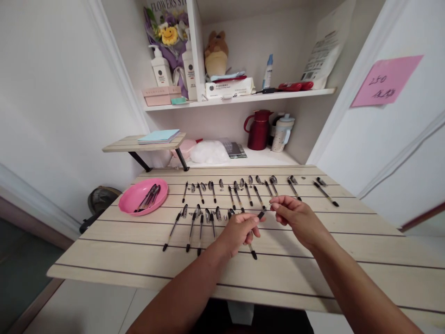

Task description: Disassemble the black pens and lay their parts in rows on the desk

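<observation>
My left hand (239, 228) is closed around a pen, whose black grip (261, 215) pokes out between thumb and forefinger toward the right. Just beyond its tip, my right hand (299, 220) pinches something too small to make out. Both hands are just above the table, fingertips close together. Several uncapped pens lie in two rough rows around them, one pen (326, 194) at the far right and another (171, 232) at the near left. Black caps with clips rest by the pens' upper ends, such as the cap (321, 181) at the right. My left hand partly hides the near row.
A pink bowl (127, 200) with several pens (150, 198) stands on the table's left side. Behind it is a small raised shelf (121, 144) with blue paper (159, 136). A red jug (258, 131) and a light tumbler (282, 134) stand at the back.
</observation>
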Demonstrator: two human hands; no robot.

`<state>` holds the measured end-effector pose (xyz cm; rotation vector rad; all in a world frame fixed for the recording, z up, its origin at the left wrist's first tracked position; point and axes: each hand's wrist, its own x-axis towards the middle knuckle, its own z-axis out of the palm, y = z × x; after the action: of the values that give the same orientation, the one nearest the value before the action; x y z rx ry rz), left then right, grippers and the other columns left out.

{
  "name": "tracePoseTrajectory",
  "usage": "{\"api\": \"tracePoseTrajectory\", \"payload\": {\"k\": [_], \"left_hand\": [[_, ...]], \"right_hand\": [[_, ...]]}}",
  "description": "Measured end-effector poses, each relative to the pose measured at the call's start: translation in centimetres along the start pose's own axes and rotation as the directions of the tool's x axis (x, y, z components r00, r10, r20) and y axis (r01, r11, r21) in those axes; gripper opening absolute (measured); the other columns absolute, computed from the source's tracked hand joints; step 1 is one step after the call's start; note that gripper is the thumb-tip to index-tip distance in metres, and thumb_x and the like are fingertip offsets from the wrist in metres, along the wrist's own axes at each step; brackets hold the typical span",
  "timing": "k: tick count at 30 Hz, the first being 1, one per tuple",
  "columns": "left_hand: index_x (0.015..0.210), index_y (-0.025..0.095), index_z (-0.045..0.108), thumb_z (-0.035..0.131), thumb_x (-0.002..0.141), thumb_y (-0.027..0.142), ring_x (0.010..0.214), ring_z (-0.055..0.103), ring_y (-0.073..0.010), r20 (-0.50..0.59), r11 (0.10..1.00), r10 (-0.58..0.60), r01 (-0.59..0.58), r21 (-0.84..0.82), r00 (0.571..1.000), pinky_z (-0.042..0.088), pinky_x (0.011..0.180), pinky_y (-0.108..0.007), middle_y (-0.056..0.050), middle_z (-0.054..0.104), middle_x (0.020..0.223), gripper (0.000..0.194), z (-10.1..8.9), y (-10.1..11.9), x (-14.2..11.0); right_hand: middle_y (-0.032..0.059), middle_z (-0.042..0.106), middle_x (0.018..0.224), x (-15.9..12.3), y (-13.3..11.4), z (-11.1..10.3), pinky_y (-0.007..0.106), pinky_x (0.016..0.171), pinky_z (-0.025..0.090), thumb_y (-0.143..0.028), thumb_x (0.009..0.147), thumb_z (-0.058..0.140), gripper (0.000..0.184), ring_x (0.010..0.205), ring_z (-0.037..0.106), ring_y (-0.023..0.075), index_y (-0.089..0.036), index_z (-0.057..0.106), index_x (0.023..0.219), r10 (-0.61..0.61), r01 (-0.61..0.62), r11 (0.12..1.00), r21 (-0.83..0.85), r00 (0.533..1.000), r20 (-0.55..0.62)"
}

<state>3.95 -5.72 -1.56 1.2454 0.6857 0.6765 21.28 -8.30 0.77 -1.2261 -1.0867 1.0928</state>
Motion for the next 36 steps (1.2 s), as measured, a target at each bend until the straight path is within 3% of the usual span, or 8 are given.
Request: {"api": "tracePoseTrajectory", "payload": {"k": [8,16,22,30,36], "left_hand": [[0.09,0.01,0.062,0.048,0.075,0.042,0.035,0.033,-0.0023,-0.013,0.999,-0.02,0.02,0.031,1.0,0.021,0.036,-0.018,0.0,0.054,0.058,0.038,0.1,-0.1,0.1],[0.094,0.01,0.061,0.048,0.075,0.043,0.036,0.033,-0.0024,-0.004,0.998,-0.018,0.018,0.054,1.0,0.022,0.036,-0.018,0.001,0.053,0.056,0.04,0.1,-0.1,0.0],[0.084,0.011,0.062,0.049,0.074,0.043,0.037,0.034,-0.0022,0.011,0.998,-0.021,0.02,0.059,1.0,0.024,0.037,-0.017,0.0,0.054,0.058,0.036,0.2,-0.1,0.0],[0.084,0.012,0.06,0.048,0.074,0.041,0.035,0.036,-0.0028,0.009,1.0,-0.004,0.004,0.03,1.0,0.022,0.036,-0.017,0.0,0.055,0.058,0.033,0.6,0.1,-0.2],[0.088,0.011,0.061,0.048,0.075,0.039,0.036,0.036,-0.0027,-0.014,0.998,0.039,-0.038,0.043,0.999,0.022,0.036,-0.017,0.0,0.054,0.058,0.033,0.8,0.0,-0.2]], "right_hand": [[-0.0055,0.048,0.054,-0.1,-0.6,0.4,0.021,0.043,0.028,-0.04,0.068,0.062,0.024,0.045,0.038,0.0058,-0.02,0.058,0.079,0.017,-0.015,0.999,-0.03,0.997,0.071],[-0.0047,0.053,0.059,-0.3,-1.0,0.1,0.021,0.044,0.031,-0.04,0.066,0.064,0.024,0.045,0.04,0.005,-0.019,0.056,0.074,0.057,-0.046,0.995,-0.091,0.991,0.124],[-0.0021,0.059,0.061,-0.6,-0.4,0.5,0.02,0.043,0.028,-0.038,0.067,0.065,0.024,0.045,0.04,0.0051,-0.019,0.056,0.077,0.099,-0.093,0.995,-0.043,0.982,0.159],[-0.0012,0.058,0.061,-0.9,-0.3,0.8,0.021,0.043,0.027,-0.04,0.059,0.07,0.03,0.044,0.038,0.0052,-0.018,0.059,0.076,0.158,-0.165,0.986,0.041,0.978,0.137],[-0.0032,0.056,0.063,-0.9,0.1,1.0,0.021,0.044,0.029,-0.037,0.059,0.07,0.025,0.045,0.038,0.0049,-0.02,0.06,0.075,0.099,-0.104,0.994,0.046,0.989,0.108]]}}
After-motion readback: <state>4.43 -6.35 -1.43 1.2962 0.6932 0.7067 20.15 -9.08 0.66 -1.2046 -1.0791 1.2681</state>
